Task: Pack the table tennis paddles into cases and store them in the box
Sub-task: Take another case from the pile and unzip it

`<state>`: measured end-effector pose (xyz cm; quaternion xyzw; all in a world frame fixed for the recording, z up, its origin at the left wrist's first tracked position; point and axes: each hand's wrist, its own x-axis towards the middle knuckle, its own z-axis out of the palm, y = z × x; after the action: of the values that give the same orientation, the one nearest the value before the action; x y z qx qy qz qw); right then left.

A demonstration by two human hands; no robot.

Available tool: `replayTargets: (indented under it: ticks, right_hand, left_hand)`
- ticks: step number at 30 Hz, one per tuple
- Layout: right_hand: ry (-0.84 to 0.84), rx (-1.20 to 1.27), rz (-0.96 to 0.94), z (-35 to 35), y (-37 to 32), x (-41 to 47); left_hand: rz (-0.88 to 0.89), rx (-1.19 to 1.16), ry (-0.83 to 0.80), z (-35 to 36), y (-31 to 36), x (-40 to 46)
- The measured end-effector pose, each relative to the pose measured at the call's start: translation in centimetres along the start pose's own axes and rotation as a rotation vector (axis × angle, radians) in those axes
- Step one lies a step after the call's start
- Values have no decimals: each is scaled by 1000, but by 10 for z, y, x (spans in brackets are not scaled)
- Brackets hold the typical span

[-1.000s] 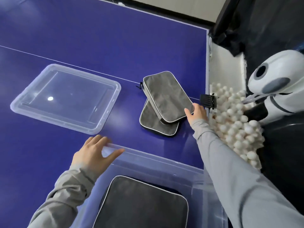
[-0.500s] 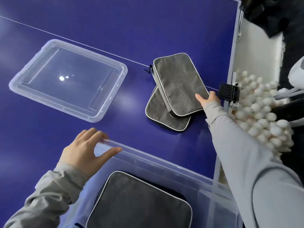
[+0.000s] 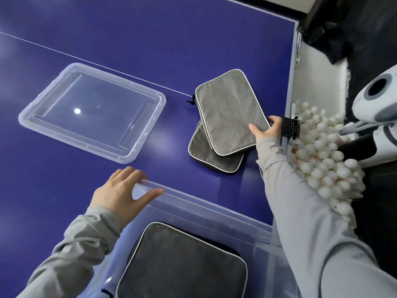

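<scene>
Two grey paddle cases with white piping lie stacked on the blue table. My right hand (image 3: pixel 266 131) grips the near right corner of the top case (image 3: pixel 231 110), thumb on its face. The lower case (image 3: pixel 211 157) sticks out beneath it toward me. A third grey case (image 3: pixel 182 265) lies inside the clear plastic box (image 3: pixel 206 203) at the bottom of the view. My left hand (image 3: pixel 122 192) rests on the box's far rim, fingers spread over the edge.
The box's clear lid (image 3: pixel 92 112) lies flat on the table at the left. A black net clamp (image 3: pixel 290 127) sits on the table's right edge. Beyond that edge are several white balls (image 3: pixel 328 160) in a heap and a white ball machine (image 3: pixel 378 100).
My right hand has closed its thumb and fingers around the top case's corner, where before it only reached the edge. The left hand stays on the box rim. The camera shifted.
</scene>
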<state>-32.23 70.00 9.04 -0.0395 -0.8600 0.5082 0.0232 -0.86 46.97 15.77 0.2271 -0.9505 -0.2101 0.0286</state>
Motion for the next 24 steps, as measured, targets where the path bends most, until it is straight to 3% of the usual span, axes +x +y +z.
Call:
replayTargets:
  ticks: [9, 13, 19, 24]
  right_hand:
    - [115, 192, -79, -28, -68, -66]
    - [143, 319, -138, -44, -98, -116]
    - [-1, 443, -118, -52, -129, -211]
    - [-147, 409, -102, -47, -139, -292]
  left_hand:
    - [-50, -32, -71, -2, -1, -1]
    - [-7, -177, -125, -10, -2, -3]
    - [-226, -774, 84, -43, -9, -23]
    - [-359, -1300, 113, -72, -24, -48]
